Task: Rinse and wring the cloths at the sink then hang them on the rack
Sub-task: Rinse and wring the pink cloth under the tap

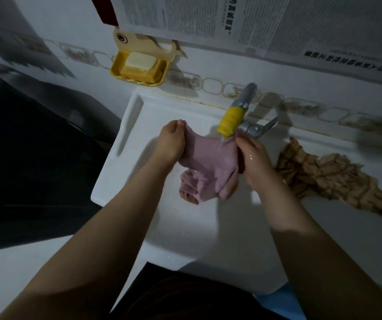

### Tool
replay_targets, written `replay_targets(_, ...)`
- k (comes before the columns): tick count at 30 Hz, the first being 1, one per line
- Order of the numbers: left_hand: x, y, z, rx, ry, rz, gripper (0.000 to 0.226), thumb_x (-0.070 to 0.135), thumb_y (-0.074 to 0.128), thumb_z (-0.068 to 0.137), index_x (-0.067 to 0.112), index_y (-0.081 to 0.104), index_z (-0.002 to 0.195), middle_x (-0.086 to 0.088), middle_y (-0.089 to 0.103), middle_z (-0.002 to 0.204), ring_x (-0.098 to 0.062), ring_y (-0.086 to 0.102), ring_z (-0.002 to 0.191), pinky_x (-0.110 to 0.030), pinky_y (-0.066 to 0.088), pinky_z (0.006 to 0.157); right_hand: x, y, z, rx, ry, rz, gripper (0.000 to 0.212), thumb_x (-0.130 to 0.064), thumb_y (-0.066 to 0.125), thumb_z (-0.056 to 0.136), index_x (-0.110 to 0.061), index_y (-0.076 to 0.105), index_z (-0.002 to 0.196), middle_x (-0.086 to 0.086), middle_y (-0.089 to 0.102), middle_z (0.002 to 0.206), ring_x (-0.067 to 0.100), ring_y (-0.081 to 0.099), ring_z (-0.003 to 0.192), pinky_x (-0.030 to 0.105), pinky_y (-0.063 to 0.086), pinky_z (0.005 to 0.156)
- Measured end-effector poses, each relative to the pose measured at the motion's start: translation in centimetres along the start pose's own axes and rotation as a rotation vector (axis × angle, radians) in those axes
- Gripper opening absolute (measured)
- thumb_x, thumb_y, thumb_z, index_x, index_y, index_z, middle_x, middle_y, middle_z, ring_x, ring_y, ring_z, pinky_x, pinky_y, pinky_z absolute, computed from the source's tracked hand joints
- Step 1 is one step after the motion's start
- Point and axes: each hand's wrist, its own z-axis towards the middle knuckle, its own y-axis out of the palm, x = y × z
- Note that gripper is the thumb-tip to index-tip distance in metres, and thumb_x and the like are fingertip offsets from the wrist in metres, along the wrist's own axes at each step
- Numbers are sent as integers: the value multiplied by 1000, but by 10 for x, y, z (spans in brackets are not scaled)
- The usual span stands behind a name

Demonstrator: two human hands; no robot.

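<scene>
While water runs from the yellow-tipped tap, the left hand and right hand each grip the pink cloth over the sink; a beige checked cloth lies on its right edge.

Soft pink cloth, wet-looking and smooth-napped, against a glossy white sink beaded with droplets; grey matt-metal tap ends in a yellow ribbed plastic spout sleeve. Tan checked cloth, puckered and rough in texture, lies on the sink's smooth rim. Yellow plastic soap dish holds waxy matt soap bars; printed newspaper sheets, matt, cover the glazed tile wall.
</scene>
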Motion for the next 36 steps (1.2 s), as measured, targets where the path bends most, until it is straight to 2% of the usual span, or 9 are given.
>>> replay_targets(4, 14, 23, -10, -49, -211, -209, 42, 28, 38, 101, 14, 53, 65, -3, 55, 60, -20, 53, 56, -26, 43, 58, -11, 48, -11, 76, -96, -470, 43, -42, 54, 92, -7, 61, 69, 5, 57, 57, 13, 53, 54, 24, 41, 56)
replay_targets(7, 30, 50, -27, -194, -583, -590, 43, 28, 43, 98, 11, 44, 59, -4, 47, 45, -16, 46, 36, -14, 37, 41, -20, 54, 3, 292, -48, -550, 38, -46, 52, 90, -10, 64, 84, 7, 61, 71, 25, 61, 68, 29, 45, 62)
replay_targets(10, 30, 53, -24, -174, -657, -610, 36, 30, 45, 97, 13, 47, 65, -9, 49, 64, -22, 48, 54, -24, 40, 53, -20, 59, 2, 338, -139, -576, 29, -32, 51, 94, -10, 61, 79, 16, 63, 82, 30, 60, 78, 39, 50, 73)
replay_targets(17, 32, 48, -25, -317, -549, -514, 34, 26, 39, 100, 16, 45, 68, 4, 48, 33, -10, 47, 28, -11, 40, 36, -24, 53, 9, 360, -96, -617, 22, -25, 50, 94, -11, 57, 79, 21, 63, 92, 41, 62, 96, 48, 49, 85)
replay_targets(21, 28, 45, -14, -289, -537, -593, 31, 33, 38, 101, 18, 50, 77, 9, 56, 38, -5, 53, 31, -14, 44, 35, -18, 72, -3, 378, -8, -662, 50, -59, 43, 87, -16, 65, 98, 8, 65, 98, 28, 60, 93, 46, 40, 100)
replay_targets(25, 34, 51, -30, -354, -596, -508, 34, 31, 40, 99, 15, 47, 69, -2, 51, 41, -15, 51, 34, -17, 43, 41, -27, 53, 6, 342, -65, -551, 17, -33, 50, 89, -18, 55, 83, 15, 63, 96, 31, 62, 91, 44, 51, 86)
replay_targets(29, 31, 51, -24, -229, -576, -664, 38, 40, 47, 95, 6, 57, 83, -15, 52, 73, -27, 58, 81, -30, 45, 81, -19, 70, -5, 299, -98, -626, 39, -53, 48, 89, -17, 64, 89, 5, 61, 87, 27, 59, 84, 36, 47, 81)
replay_targets(33, 36, 46, -31, -330, -638, -554, 39, 40, 43, 96, 9, 58, 78, -10, 59, 69, -23, 58, 62, -26, 48, 67, -25, 58, 4, 374, -97, -549, 35, -45, 44, 82, -17, 45, 62, 10, 59, 81, 26, 59, 80, 49, 51, 81)
replay_targets(36, 37, 41, -27, -255, -566, -628, 38, 31, 38, 102, 11, 51, 72, -6, 53, 61, -18, 52, 62, -28, 44, 67, -15, 73, -8, 296, -172, -616, 42, -59, 44, 85, -20, 56, 75, 9, 65, 81, 30, 62, 80, 39, 51, 75)
